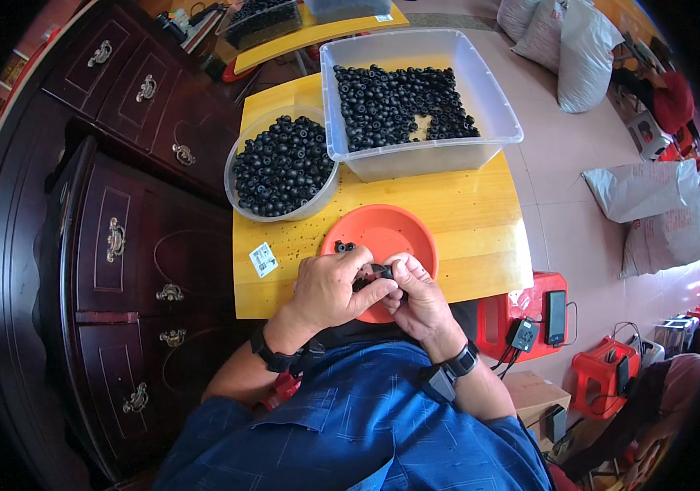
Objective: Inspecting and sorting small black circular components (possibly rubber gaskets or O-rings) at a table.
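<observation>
My left hand [335,285] and my right hand [417,296] meet over an orange-red round basin [399,225] at the table's near side. Between them is a small black ring-shaped part [386,271], pinched by the fingers of both hands. More black parts show under the left hand's fingers, partly hidden. A few loose black parts [344,245] lie in the basin by the left hand. Beyond the basin stand a round clear tub [330,190] heaped with black ring-shaped parts and a large clear rectangular bin [415,164] holding many more.
The yellow table [481,237] carries a white label [263,259] and dark crumbs. Dark wooden cabinets [162,254] stand close on the left. To the right are a red stool [530,315] with a phone [557,317], white sacks [583,57], and another person [673,98].
</observation>
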The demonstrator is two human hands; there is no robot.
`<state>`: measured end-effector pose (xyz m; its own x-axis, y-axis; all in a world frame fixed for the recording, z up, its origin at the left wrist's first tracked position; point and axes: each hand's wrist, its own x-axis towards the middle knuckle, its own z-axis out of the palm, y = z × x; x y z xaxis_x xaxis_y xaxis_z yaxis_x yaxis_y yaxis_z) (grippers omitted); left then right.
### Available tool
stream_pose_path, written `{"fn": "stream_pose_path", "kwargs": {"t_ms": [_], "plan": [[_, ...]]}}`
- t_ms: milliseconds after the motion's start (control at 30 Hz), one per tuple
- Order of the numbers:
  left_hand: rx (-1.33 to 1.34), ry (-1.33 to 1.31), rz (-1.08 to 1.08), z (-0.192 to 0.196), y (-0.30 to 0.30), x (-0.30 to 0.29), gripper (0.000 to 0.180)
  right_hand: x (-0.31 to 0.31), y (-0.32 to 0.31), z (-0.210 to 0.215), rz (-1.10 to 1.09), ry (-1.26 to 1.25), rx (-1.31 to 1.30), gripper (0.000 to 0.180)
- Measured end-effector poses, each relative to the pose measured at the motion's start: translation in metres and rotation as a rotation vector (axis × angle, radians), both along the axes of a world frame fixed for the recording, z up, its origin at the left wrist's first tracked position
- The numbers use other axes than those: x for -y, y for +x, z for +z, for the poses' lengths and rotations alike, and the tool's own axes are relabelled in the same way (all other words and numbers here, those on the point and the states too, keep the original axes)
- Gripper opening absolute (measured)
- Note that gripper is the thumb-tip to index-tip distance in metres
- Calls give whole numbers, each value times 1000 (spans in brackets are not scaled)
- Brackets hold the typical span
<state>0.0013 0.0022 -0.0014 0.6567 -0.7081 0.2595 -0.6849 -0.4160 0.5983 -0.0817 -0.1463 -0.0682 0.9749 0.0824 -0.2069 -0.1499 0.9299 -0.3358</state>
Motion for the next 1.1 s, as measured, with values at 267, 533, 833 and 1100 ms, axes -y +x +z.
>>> {"fn": "stream_pose_path", "kwargs": {"t_ms": [267,533,833,1100], "plan": [[21,41,-10,-1,0,0,41,0,-1,2,14,-13,18,16],[100,120,-39,-7,-1,-2,37,-1,0,-1,0,-29,13,16],[-134,-51,22,2,-6,0,19,-2,1,-5,67,39,-100,10],[278,35,507,32,74,-46,19,8,2,-1,70,194,-187,24]]}}
